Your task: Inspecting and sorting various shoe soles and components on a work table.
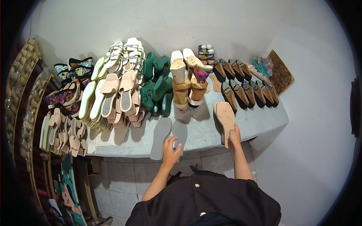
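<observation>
1. Nearest the camera, at the bottom edge, is the person's dark shirt (pixel 211 199), with both bare forearms reaching up and away from it.
2. The left hand (pixel 171 149) lies palm down with fingers loosely spread, resting on the near ends of two flat grey insoles (pixel 161 135); it presses on them rather than gripping.
3. The grey insoles lie side by side at the front edge of the pale grey surface (pixel 203 132), their near ends reaching slightly past its edge.
4. The right hand (pixel 234 136) is curled around the near end of a tan platform sole (pixel 224 119), fingers wrapped over its side.
5. The tan sole rests on the surface, right of the insoles and apart from them, pointing away from the person.
6. Behind the insoles stand tall tan wedge sandals (pixel 186 81), with dark green shoes (pixel 157 84) just to their left.
7. Further left are stacks of beige and white sandals (pixel 118 88), and patterned sandals (pixel 73 73) beyond them.
8. To the right, rows of dark pointed flats (pixel 247 88) lie along the back of the surface.
9. A brown patterned board (pixel 281 73) leans at the far right corner.
10. Below the surface is a grey tiled floor (pixel 120 180).
</observation>
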`<act>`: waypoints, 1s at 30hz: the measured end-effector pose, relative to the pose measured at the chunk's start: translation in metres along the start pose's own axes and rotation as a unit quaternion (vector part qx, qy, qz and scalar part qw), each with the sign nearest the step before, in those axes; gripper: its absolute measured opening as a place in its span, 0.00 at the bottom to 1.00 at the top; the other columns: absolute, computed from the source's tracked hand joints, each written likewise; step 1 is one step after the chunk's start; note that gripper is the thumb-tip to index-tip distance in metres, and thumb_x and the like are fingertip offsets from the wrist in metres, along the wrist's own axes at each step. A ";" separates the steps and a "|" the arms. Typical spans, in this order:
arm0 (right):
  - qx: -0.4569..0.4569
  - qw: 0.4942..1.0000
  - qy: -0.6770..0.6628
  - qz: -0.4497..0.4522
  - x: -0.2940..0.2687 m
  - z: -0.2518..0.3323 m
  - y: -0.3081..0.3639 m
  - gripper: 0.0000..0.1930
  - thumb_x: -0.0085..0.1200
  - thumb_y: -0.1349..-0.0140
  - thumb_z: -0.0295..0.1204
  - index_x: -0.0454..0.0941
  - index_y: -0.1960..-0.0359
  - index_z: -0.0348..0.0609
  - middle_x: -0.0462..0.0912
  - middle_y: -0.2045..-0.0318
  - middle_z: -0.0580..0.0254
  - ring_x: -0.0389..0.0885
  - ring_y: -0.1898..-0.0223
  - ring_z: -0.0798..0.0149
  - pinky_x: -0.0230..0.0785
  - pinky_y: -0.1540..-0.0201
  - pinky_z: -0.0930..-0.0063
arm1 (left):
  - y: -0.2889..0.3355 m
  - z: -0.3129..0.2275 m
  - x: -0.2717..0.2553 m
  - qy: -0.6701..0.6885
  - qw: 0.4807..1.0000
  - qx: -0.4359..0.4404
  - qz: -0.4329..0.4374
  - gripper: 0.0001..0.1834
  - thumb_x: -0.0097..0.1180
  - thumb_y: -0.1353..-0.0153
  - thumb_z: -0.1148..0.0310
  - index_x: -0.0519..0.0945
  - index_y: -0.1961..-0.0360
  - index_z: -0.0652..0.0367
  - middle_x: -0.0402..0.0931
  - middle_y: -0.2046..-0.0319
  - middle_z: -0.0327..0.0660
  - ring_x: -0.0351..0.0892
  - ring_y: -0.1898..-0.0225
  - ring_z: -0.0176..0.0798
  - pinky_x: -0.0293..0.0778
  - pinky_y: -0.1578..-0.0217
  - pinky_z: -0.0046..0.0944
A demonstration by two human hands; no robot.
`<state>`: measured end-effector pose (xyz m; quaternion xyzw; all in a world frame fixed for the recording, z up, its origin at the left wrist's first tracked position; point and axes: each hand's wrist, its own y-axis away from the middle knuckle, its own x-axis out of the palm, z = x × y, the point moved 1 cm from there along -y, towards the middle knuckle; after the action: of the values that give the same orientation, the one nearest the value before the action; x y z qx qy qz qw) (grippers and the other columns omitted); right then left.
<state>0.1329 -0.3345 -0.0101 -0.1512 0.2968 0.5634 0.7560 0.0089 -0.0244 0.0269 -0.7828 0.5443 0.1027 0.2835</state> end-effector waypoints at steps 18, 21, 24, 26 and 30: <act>-0.037 0.965 0.213 -0.145 0.008 0.041 0.003 0.25 0.46 0.47 0.33 0.62 0.44 0.51 0.63 0.48 0.54 0.52 0.41 0.50 0.41 0.42 0.47 | 0.016 0.022 -0.025 -0.087 0.989 -0.093 -0.075 0.17 0.56 0.51 0.68 0.74 0.59 0.59 0.69 0.56 0.49 0.67 0.51 0.51 0.62 0.50 0.44; -0.114 0.969 0.143 -0.166 0.010 0.066 0.025 0.23 0.47 0.47 0.34 0.63 0.46 0.52 0.63 0.48 0.57 0.52 0.41 0.53 0.37 0.43 0.44 | 0.026 0.054 -0.038 -0.176 0.971 -0.143 -0.081 0.23 0.58 0.53 0.63 0.72 0.54 0.59 0.67 0.53 0.49 0.66 0.50 0.51 0.61 0.50 0.46; -0.194 0.977 0.048 -0.081 0.036 0.069 0.046 0.17 0.49 0.47 0.37 0.69 0.55 0.51 0.69 0.54 0.61 0.58 0.46 0.55 0.36 0.45 0.41 | 0.036 0.082 -0.045 -0.261 0.942 -0.209 -0.033 0.31 0.60 0.55 0.56 0.70 0.51 0.60 0.66 0.51 0.49 0.64 0.49 0.51 0.60 0.50 0.48; -0.173 0.980 0.087 0.035 0.060 0.069 0.072 0.16 0.51 0.48 0.43 0.71 0.60 0.50 0.71 0.58 0.62 0.61 0.48 0.55 0.37 0.46 0.41 | 0.039 0.088 -0.050 -0.280 0.927 -0.248 0.017 0.34 0.61 0.56 0.53 0.68 0.49 0.61 0.65 0.50 0.49 0.64 0.48 0.51 0.60 0.50 0.49; -0.108 0.962 0.202 0.149 0.109 0.069 0.123 0.21 0.51 0.49 0.51 0.72 0.63 0.48 0.74 0.60 0.60 0.63 0.50 0.55 0.38 0.46 0.39 | 0.040 0.093 -0.051 -0.266 0.940 -0.215 0.023 0.36 0.62 0.58 0.51 0.68 0.49 0.61 0.67 0.52 0.49 0.64 0.48 0.50 0.62 0.51 0.49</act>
<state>0.0568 -0.1738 -0.0108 -0.2967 0.4001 0.6564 0.5666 -0.0337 0.0578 -0.0384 -0.7567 0.4317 0.4279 0.2408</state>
